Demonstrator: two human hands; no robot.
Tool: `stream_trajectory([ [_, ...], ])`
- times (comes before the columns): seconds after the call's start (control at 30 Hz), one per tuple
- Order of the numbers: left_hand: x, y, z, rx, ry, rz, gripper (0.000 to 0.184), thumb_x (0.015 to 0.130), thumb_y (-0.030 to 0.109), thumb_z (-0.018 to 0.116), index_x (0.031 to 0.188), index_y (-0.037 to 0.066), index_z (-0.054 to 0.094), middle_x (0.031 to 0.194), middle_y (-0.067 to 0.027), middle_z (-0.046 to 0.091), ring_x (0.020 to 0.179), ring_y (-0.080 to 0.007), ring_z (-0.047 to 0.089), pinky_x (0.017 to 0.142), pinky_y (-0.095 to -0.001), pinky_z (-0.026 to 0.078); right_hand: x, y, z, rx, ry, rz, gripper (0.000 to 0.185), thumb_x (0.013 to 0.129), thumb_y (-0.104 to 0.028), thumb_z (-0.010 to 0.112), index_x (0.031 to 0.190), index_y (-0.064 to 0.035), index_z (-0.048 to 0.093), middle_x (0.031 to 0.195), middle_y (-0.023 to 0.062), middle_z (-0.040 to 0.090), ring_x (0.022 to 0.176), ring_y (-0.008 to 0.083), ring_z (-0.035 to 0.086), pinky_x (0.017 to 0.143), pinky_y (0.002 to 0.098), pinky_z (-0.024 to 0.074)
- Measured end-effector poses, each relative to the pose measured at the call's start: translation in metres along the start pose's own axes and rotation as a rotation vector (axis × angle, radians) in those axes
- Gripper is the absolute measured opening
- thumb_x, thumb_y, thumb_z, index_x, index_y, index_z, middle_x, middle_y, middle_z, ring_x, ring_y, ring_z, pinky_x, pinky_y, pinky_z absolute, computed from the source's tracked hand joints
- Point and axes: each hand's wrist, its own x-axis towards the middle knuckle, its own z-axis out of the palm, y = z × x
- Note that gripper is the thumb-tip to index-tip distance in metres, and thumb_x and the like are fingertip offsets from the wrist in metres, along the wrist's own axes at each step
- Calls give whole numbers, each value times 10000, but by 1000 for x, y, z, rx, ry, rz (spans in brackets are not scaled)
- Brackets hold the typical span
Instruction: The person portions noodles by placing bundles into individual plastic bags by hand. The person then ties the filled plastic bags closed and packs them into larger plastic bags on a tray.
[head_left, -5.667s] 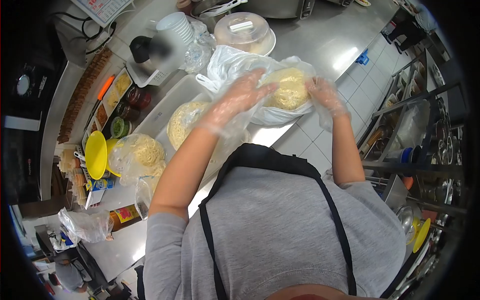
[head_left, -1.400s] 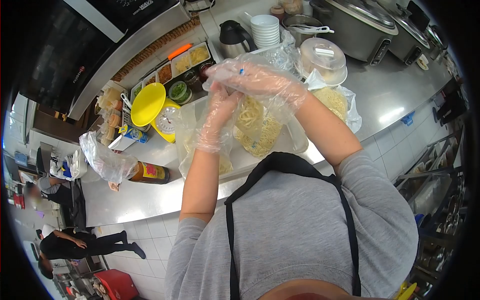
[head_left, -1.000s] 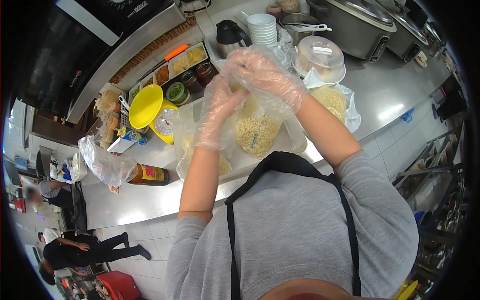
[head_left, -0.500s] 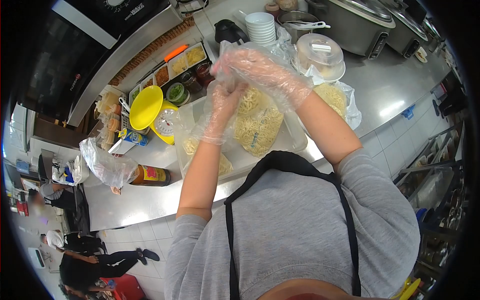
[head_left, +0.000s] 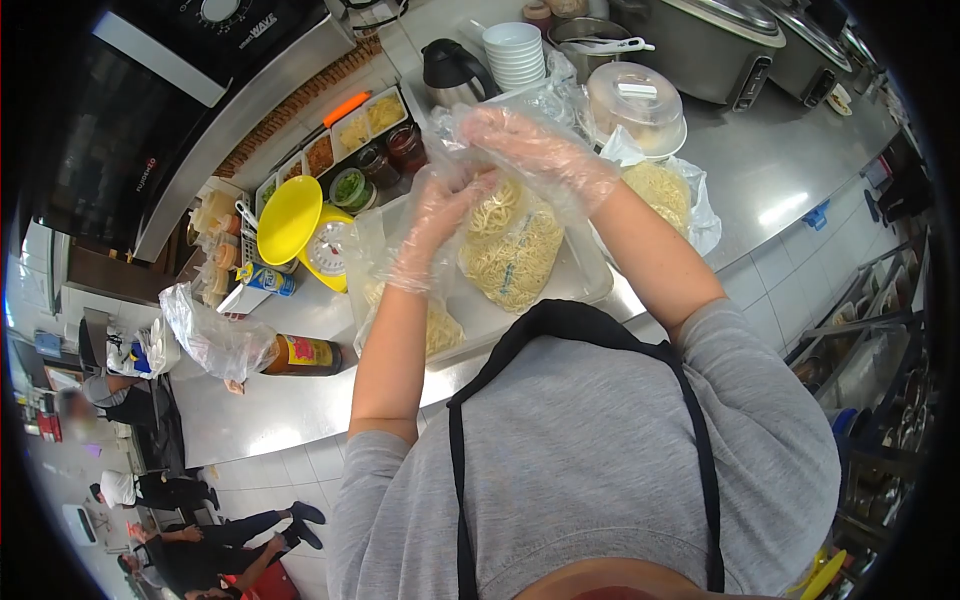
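Note:
Both my hands wear loose clear plastic gloves and are held close together over a translucent tray (head_left: 592, 292). My left hand (head_left: 442, 208) is closed on the side of a clear plastic bag of noodles (head_left: 492, 215). Above it, my right hand (head_left: 525, 148) is closed around the bag's gathered top; its fingertips are partly hidden by the crumpled film. Beneath the held bag, another bag of noodles (head_left: 515, 262) lies in the tray. One more noodle bag (head_left: 442, 328) rests at the tray's near left, partly behind my left forearm.
To the left stand a yellow scale (head_left: 322, 240) and a sauce bottle (head_left: 305, 354) on its side. Ingredient containers (head_left: 352, 132), stacked white bowls (head_left: 515, 55) and a black flask (head_left: 458, 72) line the back. A domed cover (head_left: 637, 105) and noodles in an opened bag (head_left: 660, 195) sit right.
My right hand has shifted slightly right and its fingers have moved on the bag's top. The held bag stays over the tray. People in the background have moved.

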Motion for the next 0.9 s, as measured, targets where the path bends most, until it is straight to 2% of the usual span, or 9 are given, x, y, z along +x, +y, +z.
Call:
stream_trajectory([
  [0.07,6,-30,-1,93,92,-39,363,825,111,626,1158,-5,539,1064,-87,610,927,-144,569,799,-278,453,-2,5,3,355,-24,-57,412,871,-361,564,1147,-55,556,1111,81,578,1079,168,503,931,312,389],
  [0.17,5,-41,7,26,199,21,376,835,112,612,1180,-6,523,1067,-114,612,950,-144,566,809,-287,449,19,27,-6,-489,-1,-299,360,896,-322,531,1128,-49,562,1059,65,592,1021,154,520,916,313,399],
  [0.23,0,-29,13,-131,210,122,385,839,118,607,1193,-2,514,1069,-125,612,975,-151,559,832,-296,440,22,5,-1,-598,-69,-35,347,900,-312,519,1124,-52,571,1019,68,606,994,156,540,920,310,397],
  [0.3,-4,-15,12,-4,127,-148,426,869,185,571,1240,4,465,1155,-128,571,1073,-185,519,920,-320,396,24,11,2,-449,-129,-11,321,903,-306,511,1077,-48,587,988,65,607,967,156,545,908,306,399],
  [0.53,-9,-33,2,541,164,-78,425,907,256,507,1269,39,463,1336,-102,436,1204,-239,430,991,-350,343,17,2,23,-378,-204,-21,278,905,-299,508,827,-48,601,918,47,586,903,169,536,866,300,401],
  [0.6,-7,-28,0,771,-17,39,389,858,187,588,1208,32,514,1253,-129,507,1158,-226,474,961,-344,373,17,10,8,-260,-231,-120,283,882,-328,538,901,-55,611,961,64,593,946,187,539,891,308,395],
  [0.73,-3,-40,22,240,225,239,338,821,100,619,1138,11,546,1117,-125,589,1024,-182,551,876,-317,430,1,27,-27,-406,-74,-249,527,802,-429,623,1172,-59,559,1105,132,591,1094,241,522,981,337,359],
  [0.77,-3,-44,24,146,243,202,299,819,84,614,1101,1,558,1056,-108,611,963,-156,565,831,-300,447,3,60,-45,-463,-59,-3,706,764,-478,645,1302,-65,451,1202,163,549,1180,257,475,1031,349,316],
  [0.9,0,-57,30,-58,302,242,221,810,11,526,1022,-12,584,975,-66,613,913,-149,547,836,-310,424,-14,59,-26,-674,-135,216,641,780,-470,634,1243,-45,503,1182,174,546,1122,271,504,982,362,356],
])
